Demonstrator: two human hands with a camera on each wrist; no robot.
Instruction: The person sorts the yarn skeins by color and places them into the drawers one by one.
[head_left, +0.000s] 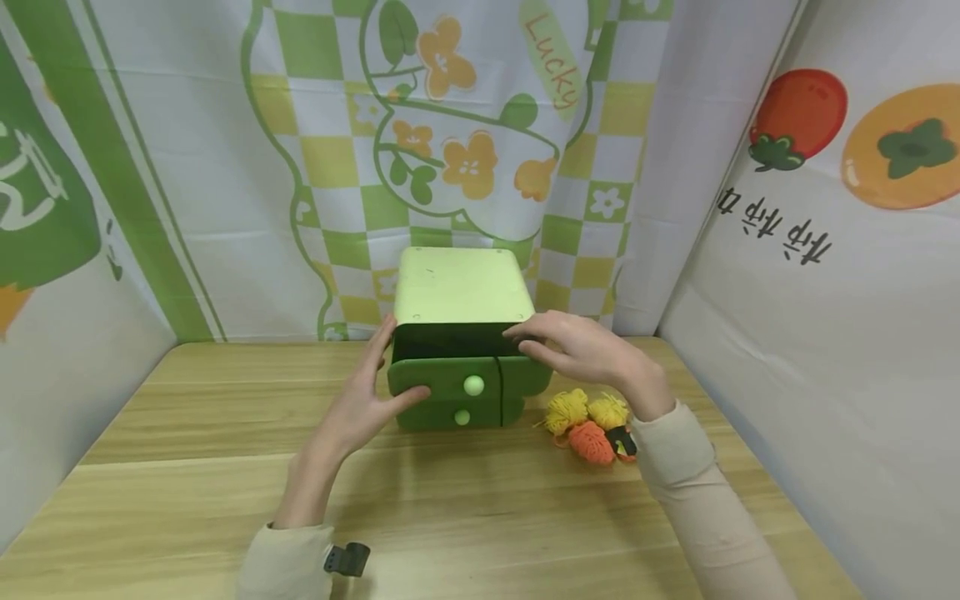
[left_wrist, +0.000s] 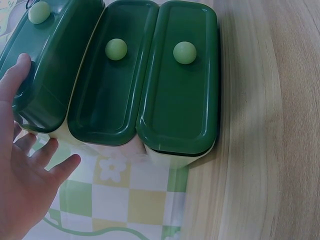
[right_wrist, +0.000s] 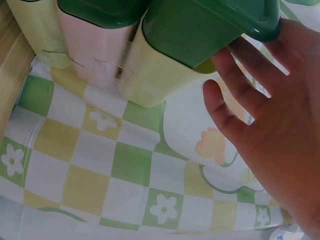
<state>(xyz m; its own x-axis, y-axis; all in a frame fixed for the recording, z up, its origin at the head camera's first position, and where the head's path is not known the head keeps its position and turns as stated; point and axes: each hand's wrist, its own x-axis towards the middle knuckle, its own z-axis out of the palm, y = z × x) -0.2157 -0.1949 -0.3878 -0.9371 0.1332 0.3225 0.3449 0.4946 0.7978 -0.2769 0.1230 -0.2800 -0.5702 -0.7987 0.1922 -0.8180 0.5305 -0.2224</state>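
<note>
A small chest of drawers [head_left: 462, 287], pale with dark green fronts and round light-green knobs, stands against the cloth. Its top drawer [head_left: 446, 375] is pulled out; the lower ones look closed. My left hand [head_left: 363, 408] rests at the chest's left side, fingers spread, thumb on the top drawer's front. My right hand [head_left: 581, 346] reaches over the right edge of the pulled-out drawer. Something dark shows between its thumb and fingers, but what it is cannot be told. In the right wrist view the green drawer [right_wrist: 195, 25] hides part of that hand.
Yellow yarn balls [head_left: 566, 411], an orange yarn ball [head_left: 591, 443] and a dark piece with a yellow mark [head_left: 621, 442] lie right of the chest on the wooden table [head_left: 225, 483]. Printed cloth [head_left: 330, 125] hangs behind and at both sides.
</note>
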